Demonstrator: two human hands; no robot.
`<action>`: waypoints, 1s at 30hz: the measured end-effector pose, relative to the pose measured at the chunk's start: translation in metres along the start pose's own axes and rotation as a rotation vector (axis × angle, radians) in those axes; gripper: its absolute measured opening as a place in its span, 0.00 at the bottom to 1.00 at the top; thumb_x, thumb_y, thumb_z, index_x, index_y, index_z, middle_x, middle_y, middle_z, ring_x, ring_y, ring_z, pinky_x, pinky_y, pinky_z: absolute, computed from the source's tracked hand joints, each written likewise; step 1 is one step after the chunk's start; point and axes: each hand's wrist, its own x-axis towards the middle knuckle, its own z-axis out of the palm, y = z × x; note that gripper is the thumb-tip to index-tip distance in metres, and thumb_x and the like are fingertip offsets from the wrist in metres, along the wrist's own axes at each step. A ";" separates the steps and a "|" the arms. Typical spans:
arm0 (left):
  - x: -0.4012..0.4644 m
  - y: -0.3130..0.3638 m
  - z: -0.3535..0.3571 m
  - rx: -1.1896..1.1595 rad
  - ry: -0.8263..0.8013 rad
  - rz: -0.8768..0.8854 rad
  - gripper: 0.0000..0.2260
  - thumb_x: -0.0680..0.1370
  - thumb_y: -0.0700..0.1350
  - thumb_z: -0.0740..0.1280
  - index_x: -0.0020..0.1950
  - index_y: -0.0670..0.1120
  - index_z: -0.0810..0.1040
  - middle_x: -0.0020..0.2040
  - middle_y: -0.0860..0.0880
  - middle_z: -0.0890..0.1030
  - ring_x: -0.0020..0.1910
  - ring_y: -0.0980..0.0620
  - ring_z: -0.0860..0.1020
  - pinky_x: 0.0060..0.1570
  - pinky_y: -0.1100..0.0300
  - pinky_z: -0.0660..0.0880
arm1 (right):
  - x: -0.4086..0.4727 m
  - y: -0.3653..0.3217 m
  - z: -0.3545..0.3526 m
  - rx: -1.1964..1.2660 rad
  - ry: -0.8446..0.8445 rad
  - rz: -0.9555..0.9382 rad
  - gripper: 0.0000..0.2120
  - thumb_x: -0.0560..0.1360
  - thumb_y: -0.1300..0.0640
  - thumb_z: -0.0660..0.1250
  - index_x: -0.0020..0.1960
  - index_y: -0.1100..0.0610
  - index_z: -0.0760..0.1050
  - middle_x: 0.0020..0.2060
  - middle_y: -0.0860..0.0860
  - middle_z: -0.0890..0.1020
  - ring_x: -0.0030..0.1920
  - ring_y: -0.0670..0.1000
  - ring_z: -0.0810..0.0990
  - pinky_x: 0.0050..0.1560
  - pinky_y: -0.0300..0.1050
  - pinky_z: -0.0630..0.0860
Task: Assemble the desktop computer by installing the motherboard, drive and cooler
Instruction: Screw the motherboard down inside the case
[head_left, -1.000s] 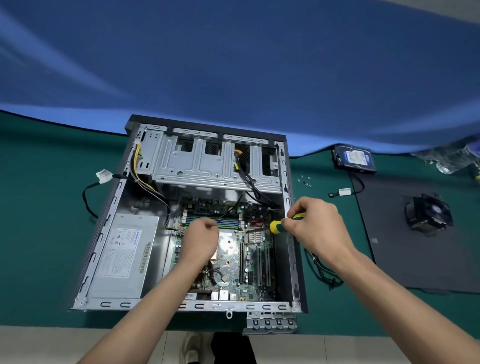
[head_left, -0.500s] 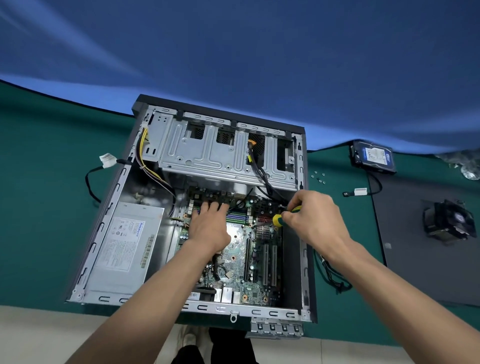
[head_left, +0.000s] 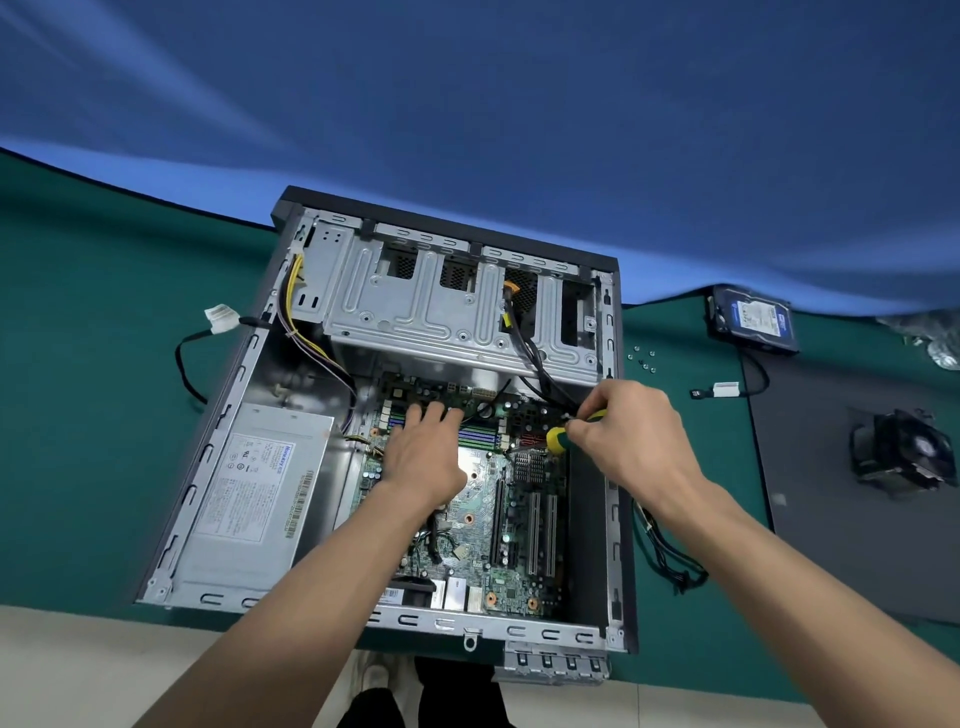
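An open computer case lies on its side on the green table. The green motherboard sits inside it. My left hand rests flat on the board, fingers stretched toward its far edge near the memory slots. My right hand grips a yellow and green screwdriver over the board's far right corner; the tip is hidden among black cables. The hard drive lies outside the case at the back right. The cooler sits on a dark mat at the right.
A grey power supply fills the case's left side and a metal drive cage its far end. Several loose screws lie right of the case. A white connector on a black cable lies left; blue cloth hangs behind.
My left hand slid from the board's middle toward its far edge and spread flat. My right hand stayed at the far right corner with the screwdriver. The camera tilted, shifting the scene lower.
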 end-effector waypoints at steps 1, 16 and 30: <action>0.000 0.000 0.000 0.009 -0.001 0.004 0.34 0.70 0.39 0.68 0.74 0.47 0.60 0.69 0.47 0.66 0.70 0.45 0.61 0.65 0.50 0.65 | 0.000 -0.001 0.000 -0.005 0.001 -0.002 0.10 0.70 0.56 0.70 0.33 0.50 0.72 0.30 0.45 0.74 0.31 0.49 0.75 0.26 0.38 0.63; -0.002 0.000 -0.002 -0.013 -0.003 0.011 0.32 0.71 0.36 0.66 0.73 0.47 0.60 0.69 0.47 0.66 0.69 0.44 0.60 0.61 0.51 0.68 | 0.006 -0.030 -0.011 -0.056 -0.165 -0.123 0.09 0.74 0.54 0.66 0.51 0.54 0.69 0.43 0.50 0.75 0.41 0.54 0.76 0.39 0.45 0.69; -0.004 0.003 -0.006 -0.025 0.013 -0.003 0.29 0.72 0.36 0.65 0.72 0.46 0.62 0.68 0.47 0.66 0.68 0.45 0.61 0.58 0.54 0.71 | -0.001 -0.033 -0.008 -0.213 -0.128 -0.172 0.16 0.78 0.48 0.62 0.59 0.56 0.63 0.54 0.54 0.74 0.48 0.60 0.77 0.42 0.48 0.69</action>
